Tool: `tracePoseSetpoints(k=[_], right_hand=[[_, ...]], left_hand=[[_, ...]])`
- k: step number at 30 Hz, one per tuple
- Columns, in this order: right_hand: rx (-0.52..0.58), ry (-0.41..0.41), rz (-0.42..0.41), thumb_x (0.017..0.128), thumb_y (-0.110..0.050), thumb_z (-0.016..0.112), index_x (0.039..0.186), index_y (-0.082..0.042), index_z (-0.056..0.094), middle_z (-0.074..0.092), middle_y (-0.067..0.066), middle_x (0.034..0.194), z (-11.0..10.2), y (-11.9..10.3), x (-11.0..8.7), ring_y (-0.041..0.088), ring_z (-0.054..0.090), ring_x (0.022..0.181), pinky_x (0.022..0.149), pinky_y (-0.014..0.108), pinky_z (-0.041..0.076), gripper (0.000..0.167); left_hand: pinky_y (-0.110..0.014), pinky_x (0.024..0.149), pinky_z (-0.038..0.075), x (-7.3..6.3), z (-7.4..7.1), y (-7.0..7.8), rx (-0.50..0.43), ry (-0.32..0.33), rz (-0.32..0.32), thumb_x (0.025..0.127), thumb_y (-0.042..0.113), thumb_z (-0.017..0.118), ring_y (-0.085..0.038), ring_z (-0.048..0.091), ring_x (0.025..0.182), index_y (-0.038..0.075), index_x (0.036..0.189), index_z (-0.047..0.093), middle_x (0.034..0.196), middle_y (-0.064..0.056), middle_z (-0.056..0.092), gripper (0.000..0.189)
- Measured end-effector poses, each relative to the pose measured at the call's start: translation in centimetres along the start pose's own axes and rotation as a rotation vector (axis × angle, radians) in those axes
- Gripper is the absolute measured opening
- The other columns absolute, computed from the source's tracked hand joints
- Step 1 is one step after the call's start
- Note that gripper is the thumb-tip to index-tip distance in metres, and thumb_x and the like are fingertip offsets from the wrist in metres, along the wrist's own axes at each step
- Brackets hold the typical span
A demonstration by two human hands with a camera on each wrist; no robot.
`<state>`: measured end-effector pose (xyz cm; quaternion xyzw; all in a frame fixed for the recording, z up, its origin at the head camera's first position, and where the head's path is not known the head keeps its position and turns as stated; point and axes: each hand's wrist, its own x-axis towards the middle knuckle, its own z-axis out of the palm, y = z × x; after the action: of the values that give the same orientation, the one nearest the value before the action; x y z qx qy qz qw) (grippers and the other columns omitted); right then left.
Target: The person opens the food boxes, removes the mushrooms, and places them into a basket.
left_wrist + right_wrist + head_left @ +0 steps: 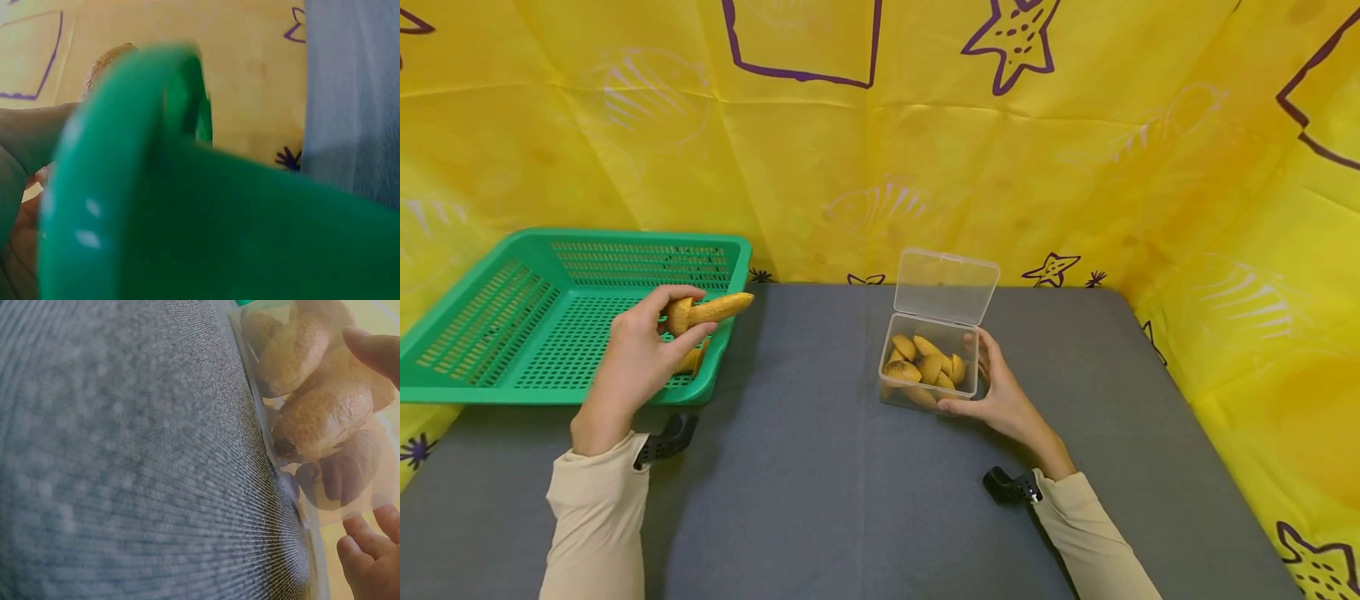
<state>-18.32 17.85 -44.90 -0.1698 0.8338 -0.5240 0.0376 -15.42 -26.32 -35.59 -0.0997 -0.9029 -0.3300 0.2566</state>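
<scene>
Above the right side of a green plastic basket (pixel 625 396), my left hand (pixel 636 350) pinches a tan mushroom (pixel 715 309) between thumb and fingers, its stem pointing right. Another mushroom (pixel 687 362) lies in the basket, partly hidden by that hand. In the left wrist view the basket's rim (pixel 87 206) hides much of the hand and mushroom. My right hand (pixel 1000 396) grips the right side of a clear plastic box (pixel 891 392) whose hinged lid (pixel 946 287) stands raised. Several mushrooms (pixel 928 367) fill the box; through its wall the right wrist view shows mushrooms (pixel 325 419) up close.
A grey tabletop (pixel 805 467) stretches between the basket and the box. Yellow patterned cloth (pixel 805 167) hangs behind the table and along its right side. The basket stands at the back left, with high slotted walls.
</scene>
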Motion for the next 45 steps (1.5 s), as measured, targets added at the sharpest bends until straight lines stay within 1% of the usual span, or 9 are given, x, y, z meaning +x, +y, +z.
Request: tracePoseSetpoints(k=[5,15,19,21,23,27,30,37,45], right_hand=[[-0.001,0.000,-0.002,0.073,-0.016,0.089,0.158,-0.014,0.007,0.024,0.019,0.161,-0.1,0.1,0.0,0.034,0.019,0.152,0.122,0.057,0.017,0.119],[0.003,0.006,-0.008,0.072,-0.016,0.089,0.159,-0.014,0.006,0.024,0.018,0.162,0.1,0.2,0.0,0.035,0.019,0.152,0.122,0.058,0.018,0.120],[0.001,0.004,-0.014,0.072,-0.016,0.090,0.159,-0.014,0.006,0.024,0.018,0.162,0.1,0.2,0.1,0.035,0.019,0.152,0.122,0.057,0.018,0.121],[0.000,0.002,-0.013,0.072,-0.016,0.089,0.159,-0.014,0.006,0.025,0.017,0.161,0.1,0.2,0.1,0.034,0.019,0.152,0.122,0.056,0.018,0.120],[0.000,0.001,-0.011,0.073,-0.016,0.089,0.159,-0.014,0.007,0.025,0.017,0.161,0.1,0.2,0.1,0.033,0.019,0.152,0.122,0.056,0.018,0.119],[-0.003,-0.002,-0.009,0.073,-0.016,0.089,0.158,-0.014,0.007,0.024,0.018,0.161,0.1,0.2,0.0,0.034,0.018,0.152,0.122,0.057,0.018,0.118],[-0.001,0.000,-0.004,0.073,-0.016,0.089,0.158,-0.014,0.007,0.024,0.018,0.161,0.0,0.2,0.0,0.034,0.018,0.153,0.122,0.057,0.017,0.118],[-0.006,0.001,-0.002,0.073,-0.017,0.089,0.159,-0.013,0.006,0.024,0.017,0.162,0.0,0.2,0.0,0.034,0.018,0.153,0.122,0.057,0.018,0.119],[-0.002,0.004,0.000,0.073,-0.016,0.089,0.159,-0.013,0.006,0.024,0.017,0.162,0.1,0.3,0.0,0.034,0.017,0.153,0.122,0.057,0.017,0.120]], left_hand=[[-0.011,0.062,0.035,-0.2,-0.3,-1.2,0.030,-0.032,-0.044,0.082,0.003,0.080,0.006,0.042,0.076,0.004,0.118,0.065,0.089,-0.014,0.064,0.040],[-0.019,0.055,0.033,-0.6,-1.4,-3.3,0.099,-0.098,-0.141,0.086,0.010,0.077,-0.001,0.040,0.069,0.004,0.117,0.062,0.092,-0.015,0.063,0.035],[-0.021,0.055,0.032,-0.8,-1.8,-3.8,0.136,-0.112,-0.143,0.085,0.009,0.078,-0.003,0.039,0.068,0.004,0.117,0.063,0.089,-0.015,0.062,0.036],[-0.023,0.057,0.032,-0.8,-1.9,-4.1,0.156,-0.120,-0.141,0.084,0.009,0.078,-0.007,0.040,0.069,0.004,0.118,0.064,0.089,-0.015,0.062,0.037],[-0.025,0.060,0.034,-0.8,-1.8,-4.3,0.163,-0.134,-0.145,0.084,0.007,0.078,-0.013,0.044,0.072,0.003,0.119,0.064,0.093,-0.019,0.063,0.038],[-0.036,0.068,0.037,-0.6,-1.7,-4.5,0.171,-0.181,-0.165,0.086,0.005,0.076,-0.032,0.051,0.083,0.001,0.121,0.063,0.107,-0.027,0.062,0.038],[-0.042,0.071,0.039,-0.4,-1.6,-4.5,0.172,-0.229,-0.190,0.087,0.004,0.073,-0.039,0.053,0.089,0.001,0.124,0.062,0.113,-0.030,0.060,0.038],[-0.048,0.071,0.046,0.0,-1.7,-4.9,0.175,-0.405,-0.275,0.092,0.003,0.065,-0.045,0.053,0.096,0.000,0.133,0.055,0.122,-0.035,0.055,0.043],[-0.051,0.074,0.046,0.4,-1.9,-4.9,0.205,-0.486,-0.313,0.095,0.004,0.058,-0.046,0.052,0.099,-0.001,0.136,0.052,0.124,-0.038,0.053,0.042]])
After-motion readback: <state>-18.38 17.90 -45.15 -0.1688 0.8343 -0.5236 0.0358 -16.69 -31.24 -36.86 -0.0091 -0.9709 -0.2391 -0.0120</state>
